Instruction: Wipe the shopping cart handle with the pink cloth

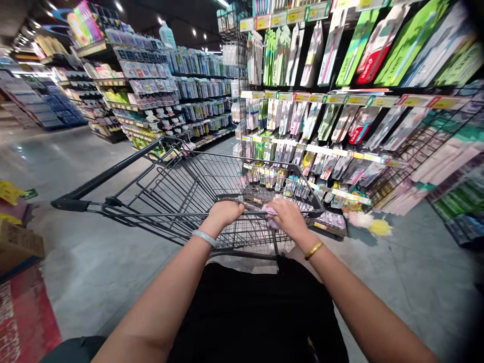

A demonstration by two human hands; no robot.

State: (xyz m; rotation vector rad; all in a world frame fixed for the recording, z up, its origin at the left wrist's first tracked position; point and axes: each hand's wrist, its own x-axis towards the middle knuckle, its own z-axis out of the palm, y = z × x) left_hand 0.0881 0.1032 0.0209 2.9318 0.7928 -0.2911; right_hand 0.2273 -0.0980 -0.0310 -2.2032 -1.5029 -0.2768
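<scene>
The cart [196,191] stands before me, long axis running left to right; my left hand [226,212], nearer its handle [109,172], grips the near rim [256,213], where my right hand [288,217] clutches a lilac bundle [270,210].

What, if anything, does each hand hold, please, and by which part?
The left hand grips the shopping cart's top rail; the right hand holds a lilac item at that rail, its held part unclear.

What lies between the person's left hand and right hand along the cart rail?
Head view: from the left hand, a bare stretch of cart rail, then the lilac item held in the right hand.
</scene>
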